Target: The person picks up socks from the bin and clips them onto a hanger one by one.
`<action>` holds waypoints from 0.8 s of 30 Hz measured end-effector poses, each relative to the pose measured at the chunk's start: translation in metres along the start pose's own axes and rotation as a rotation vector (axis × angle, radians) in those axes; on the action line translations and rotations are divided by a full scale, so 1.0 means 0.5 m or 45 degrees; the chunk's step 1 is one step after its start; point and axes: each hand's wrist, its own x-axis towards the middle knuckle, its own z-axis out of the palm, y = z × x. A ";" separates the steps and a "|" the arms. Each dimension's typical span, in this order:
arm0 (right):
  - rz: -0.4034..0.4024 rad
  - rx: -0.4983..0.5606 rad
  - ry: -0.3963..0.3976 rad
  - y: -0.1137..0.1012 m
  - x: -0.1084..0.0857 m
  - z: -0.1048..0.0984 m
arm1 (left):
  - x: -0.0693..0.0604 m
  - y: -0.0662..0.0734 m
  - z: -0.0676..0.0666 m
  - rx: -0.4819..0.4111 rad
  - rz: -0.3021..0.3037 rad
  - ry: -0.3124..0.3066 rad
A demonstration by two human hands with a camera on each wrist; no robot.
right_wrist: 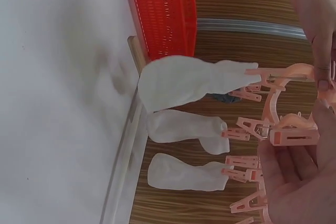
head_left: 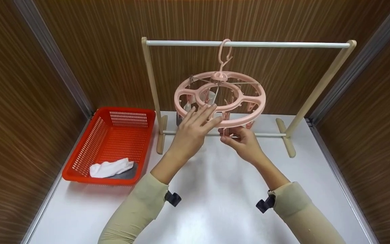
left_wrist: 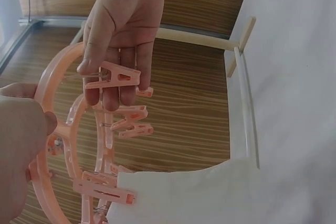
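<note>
A pink round clip hanger (head_left: 261, 98) hangs by its hook from a white rail. My left hand (head_left: 191, 134) lies over its front left rim, the fingers reaching across and the thumb against the rim. Under the front rim, my right hand (head_left: 244, 144) holds a pink clothespin (left_wrist: 121, 78) between thumb and fingers; nothing shows in that clothespin's jaws. Several white socks (right_wrist: 181, 176) hang from other clothespins on the hanger, best seen in the right wrist view. A dark piece (right_wrist: 224, 98) is mostly hidden behind the largest sock.
A red basket (head_left: 67, 173) stands to the left with a white sock (head_left: 110, 168) and a dark grey cloth (head_left: 127, 173) in it. The rail (head_left: 283, 44) rests on wooden legs (head_left: 320, 89). Wood-patterned walls (head_left: 367, 118) enclose the white table (head_left: 222, 203).
</note>
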 end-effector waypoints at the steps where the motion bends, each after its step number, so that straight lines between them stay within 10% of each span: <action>1: 0.003 0.002 0.004 -0.002 0.001 0.001 | 0.000 0.000 0.000 0.002 -0.001 0.001; 24: 0.044 0.163 -0.078 0.058 -0.006 -0.030 | -0.003 -0.008 -0.008 0.006 -0.008 0.009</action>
